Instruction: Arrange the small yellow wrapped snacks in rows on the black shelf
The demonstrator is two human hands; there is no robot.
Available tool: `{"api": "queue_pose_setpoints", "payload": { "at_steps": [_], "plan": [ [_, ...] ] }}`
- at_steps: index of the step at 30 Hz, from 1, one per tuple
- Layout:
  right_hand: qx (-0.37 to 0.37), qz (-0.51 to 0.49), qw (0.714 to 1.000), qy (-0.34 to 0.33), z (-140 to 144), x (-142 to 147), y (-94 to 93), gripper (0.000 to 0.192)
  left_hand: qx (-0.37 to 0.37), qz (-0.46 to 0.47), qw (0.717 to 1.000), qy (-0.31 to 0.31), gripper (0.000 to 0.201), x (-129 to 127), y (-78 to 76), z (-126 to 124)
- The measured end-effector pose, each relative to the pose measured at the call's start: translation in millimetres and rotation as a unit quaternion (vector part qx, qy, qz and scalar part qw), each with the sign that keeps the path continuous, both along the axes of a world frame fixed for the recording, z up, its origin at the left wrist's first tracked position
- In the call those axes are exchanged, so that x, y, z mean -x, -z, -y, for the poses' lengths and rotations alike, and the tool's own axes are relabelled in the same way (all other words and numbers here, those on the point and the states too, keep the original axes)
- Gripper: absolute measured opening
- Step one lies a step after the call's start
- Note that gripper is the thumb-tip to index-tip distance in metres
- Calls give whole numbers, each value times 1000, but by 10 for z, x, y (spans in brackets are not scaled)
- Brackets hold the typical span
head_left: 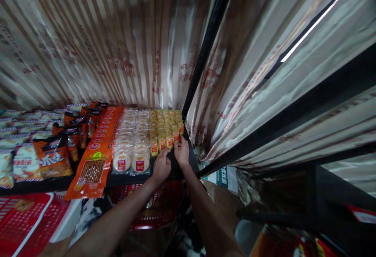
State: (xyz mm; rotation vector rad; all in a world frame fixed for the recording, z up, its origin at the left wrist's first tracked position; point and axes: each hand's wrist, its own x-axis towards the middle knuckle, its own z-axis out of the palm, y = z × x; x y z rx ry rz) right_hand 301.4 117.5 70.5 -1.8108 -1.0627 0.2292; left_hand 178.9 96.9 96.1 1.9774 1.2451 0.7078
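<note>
Small yellow snack packs (161, 142) with red-orange labels stand in tight rows at the right end of a black shelf (176, 168). My left hand (162, 166) is at the front row, its fingers bent together and their tips against a pack. Close beside it, my right hand (181, 151) has its thumb and fingers around the lower front of a pack at the right corner. The fingertips of both hands are partly hidden. Left of the yellow rows lie stacks of round pale crackers (140, 163) in clear wrap with red labels.
Orange bags of stick snacks (92, 171) overhang the shelf's front edge. Black-orange bags (54, 155) and white bags (26, 161) fill the left side. Red baskets (32, 218) stand below. A black upright post (202, 57) rises at the shelf corner, before draped plastic sheeting (132, 34).
</note>
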Motion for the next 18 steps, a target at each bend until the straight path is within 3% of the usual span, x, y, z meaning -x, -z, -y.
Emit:
{"api": "queue_pose_setpoints", "payload": {
  "at_steps": [18],
  "plan": [
    [-10,-30,999,20,-8,35,33,48,-1,7,1000,-1,46,-27,8,8]
  ]
}}
